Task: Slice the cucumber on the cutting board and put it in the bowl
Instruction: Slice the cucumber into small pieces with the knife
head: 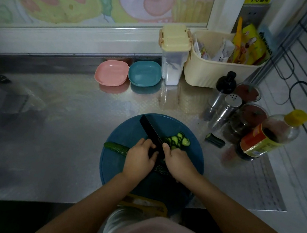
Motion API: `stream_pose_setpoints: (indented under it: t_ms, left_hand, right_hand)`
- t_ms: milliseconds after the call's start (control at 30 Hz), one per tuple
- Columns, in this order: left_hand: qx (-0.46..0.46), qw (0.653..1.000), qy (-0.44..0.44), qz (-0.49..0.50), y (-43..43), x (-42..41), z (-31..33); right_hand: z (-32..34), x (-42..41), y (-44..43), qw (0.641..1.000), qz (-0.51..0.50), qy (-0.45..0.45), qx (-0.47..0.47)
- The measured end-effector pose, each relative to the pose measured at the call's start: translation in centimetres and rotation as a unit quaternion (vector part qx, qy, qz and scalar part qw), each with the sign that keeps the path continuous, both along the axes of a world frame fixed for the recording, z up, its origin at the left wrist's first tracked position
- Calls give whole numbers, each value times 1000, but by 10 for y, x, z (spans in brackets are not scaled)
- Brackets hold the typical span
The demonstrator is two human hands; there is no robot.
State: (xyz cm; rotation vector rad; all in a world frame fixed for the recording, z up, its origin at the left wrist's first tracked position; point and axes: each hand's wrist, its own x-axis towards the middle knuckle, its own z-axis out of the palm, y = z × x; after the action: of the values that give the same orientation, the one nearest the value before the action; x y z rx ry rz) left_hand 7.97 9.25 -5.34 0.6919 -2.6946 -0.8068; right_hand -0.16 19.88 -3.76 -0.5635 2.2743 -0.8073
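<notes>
A round blue cutting board (119, 169) lies on the steel counter in front of me. A cucumber (117, 147) lies across it, its uncut end poking out to the left of my left hand (139, 159), which curls over the cucumber and holds it down. My right hand (178, 165) grips the handle of a black knife (151, 131), whose blade points up and left and sits right beside my left fingers. Several cucumber slices (178, 140) are piled to the right of the blade. A pink bowl (111, 72) and a blue bowl (145, 73) stand at the back of the counter.
A cut cucumber end (215, 140) lies on the counter right of the board. Bottles, shakers and jars (227, 107) crowd the right side, with a soy sauce bottle (269, 135). A cream basket (221, 66) and a lidded container (174, 53) stand at the back.
</notes>
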Motion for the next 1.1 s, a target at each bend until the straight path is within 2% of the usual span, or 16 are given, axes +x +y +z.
stream_pose_setpoints:
  t_ms: [233,467,633,1000,1100]
  left_hand:
    - [-2,1000,-4,7,1,-2,1]
    - [-13,1000,-10,12,2,-2,1]
    - [-11,1000,-3,12,4,-3,2]
    - [2,1000,8,14,1,-2,-1]
    - [2,1000,5,16,0,-2,-2]
  right_hand:
    - [-2,1,15,1000,2,-8,1]
    - [7,3,26,999,-2,-15,-44]
    - [6,2,25,999,6,-9,-36]
    - [3,-6,11,998,6,-67,-5]
    - [4,-6,6,999,15,-50,1]
